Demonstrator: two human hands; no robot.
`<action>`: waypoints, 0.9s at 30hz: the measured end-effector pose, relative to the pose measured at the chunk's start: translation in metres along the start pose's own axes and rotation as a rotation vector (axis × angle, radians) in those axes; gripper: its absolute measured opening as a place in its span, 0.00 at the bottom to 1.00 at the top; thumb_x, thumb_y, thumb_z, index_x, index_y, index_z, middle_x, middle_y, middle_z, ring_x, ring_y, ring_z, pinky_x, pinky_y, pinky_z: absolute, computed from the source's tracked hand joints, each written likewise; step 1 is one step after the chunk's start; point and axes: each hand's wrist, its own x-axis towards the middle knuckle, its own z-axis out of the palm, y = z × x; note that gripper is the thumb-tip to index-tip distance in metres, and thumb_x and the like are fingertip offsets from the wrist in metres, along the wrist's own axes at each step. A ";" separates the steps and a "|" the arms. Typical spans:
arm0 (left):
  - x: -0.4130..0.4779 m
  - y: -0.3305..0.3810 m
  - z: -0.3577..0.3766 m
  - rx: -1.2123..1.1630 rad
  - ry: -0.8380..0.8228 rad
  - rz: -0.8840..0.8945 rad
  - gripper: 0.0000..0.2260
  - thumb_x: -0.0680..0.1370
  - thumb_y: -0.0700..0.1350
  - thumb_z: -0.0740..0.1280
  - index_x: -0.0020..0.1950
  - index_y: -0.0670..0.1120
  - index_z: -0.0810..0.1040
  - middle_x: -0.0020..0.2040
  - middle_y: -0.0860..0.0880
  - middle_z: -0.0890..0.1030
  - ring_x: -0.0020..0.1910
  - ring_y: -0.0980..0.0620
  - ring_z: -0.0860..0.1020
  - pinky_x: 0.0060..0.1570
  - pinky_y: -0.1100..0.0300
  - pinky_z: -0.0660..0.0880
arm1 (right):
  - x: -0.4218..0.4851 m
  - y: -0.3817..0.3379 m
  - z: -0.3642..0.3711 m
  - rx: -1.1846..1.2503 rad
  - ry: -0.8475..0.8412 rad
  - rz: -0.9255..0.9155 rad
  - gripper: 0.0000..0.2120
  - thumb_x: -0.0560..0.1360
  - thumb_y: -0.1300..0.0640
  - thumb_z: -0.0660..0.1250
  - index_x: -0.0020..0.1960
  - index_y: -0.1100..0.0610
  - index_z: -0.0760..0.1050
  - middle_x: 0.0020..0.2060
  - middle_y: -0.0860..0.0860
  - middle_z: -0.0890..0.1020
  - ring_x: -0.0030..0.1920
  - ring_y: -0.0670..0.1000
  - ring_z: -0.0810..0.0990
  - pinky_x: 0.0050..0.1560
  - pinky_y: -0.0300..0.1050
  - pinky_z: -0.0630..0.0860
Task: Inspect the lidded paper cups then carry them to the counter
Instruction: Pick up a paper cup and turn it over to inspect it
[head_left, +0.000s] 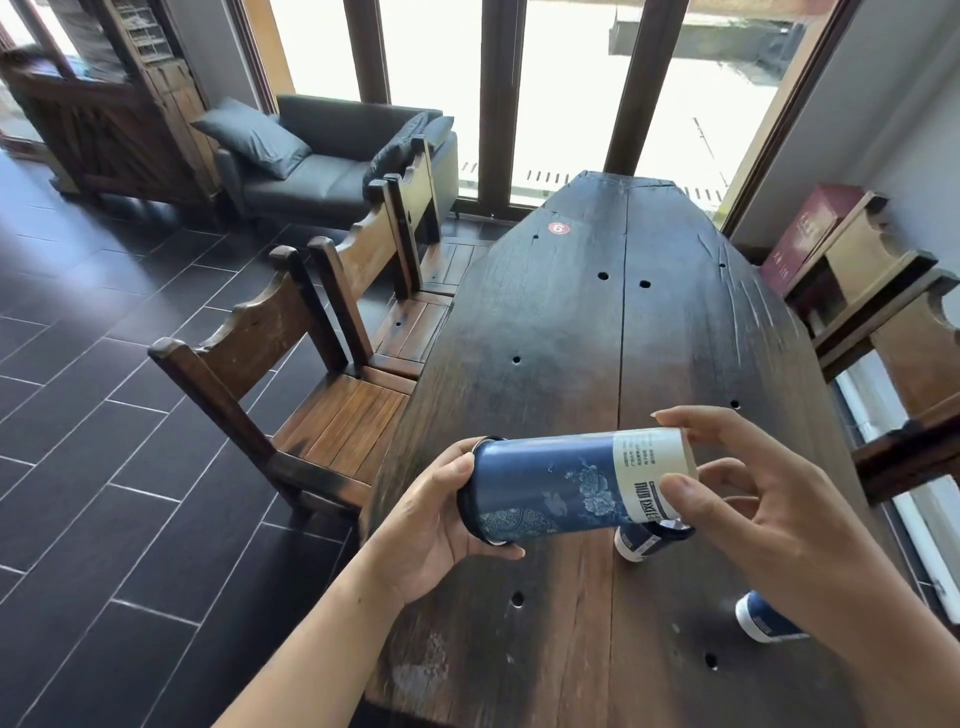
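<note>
A tall blue paper cup (561, 486) with a white band and a dark lid lies sideways in the air above the dark wooden table (571, 322). My left hand (436, 525) cups its lidded end. My right hand (769, 499) pinches the white bottom end with thumb and fingers. Two more blue-and-white cups lie on the table: one (641, 543) just under the held cup, mostly hidden by it, and one (766, 618) by my right forearm, partly hidden.
Three wooden chairs (322, 415) line the table's left side, and more chair backs (883, 312) stand on its right. A grey sofa (322, 161) and a wooden cabinet (114, 114) stand at the back left. Tall windows lie beyond the table's far end.
</note>
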 end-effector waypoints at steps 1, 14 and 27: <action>0.000 0.000 0.000 0.003 0.001 0.002 0.31 0.70 0.60 0.79 0.68 0.47 0.77 0.65 0.41 0.79 0.58 0.41 0.82 0.41 0.46 0.85 | 0.000 0.000 0.000 -0.004 -0.006 -0.003 0.17 0.73 0.41 0.70 0.62 0.38 0.77 0.50 0.44 0.86 0.48 0.47 0.86 0.45 0.38 0.81; 0.004 -0.004 -0.002 0.012 -0.001 0.037 0.28 0.71 0.53 0.79 0.68 0.49 0.76 0.66 0.42 0.79 0.60 0.40 0.81 0.47 0.41 0.85 | 0.004 0.017 -0.001 0.056 0.034 0.088 0.21 0.71 0.33 0.68 0.62 0.37 0.77 0.52 0.41 0.85 0.48 0.46 0.87 0.42 0.48 0.86; 0.011 -0.009 -0.004 0.116 0.017 0.074 0.28 0.73 0.44 0.72 0.73 0.52 0.73 0.73 0.42 0.74 0.69 0.42 0.76 0.59 0.40 0.79 | 0.013 0.034 0.003 0.272 -0.002 0.292 0.18 0.74 0.35 0.70 0.52 0.48 0.83 0.44 0.55 0.87 0.47 0.60 0.87 0.41 0.55 0.86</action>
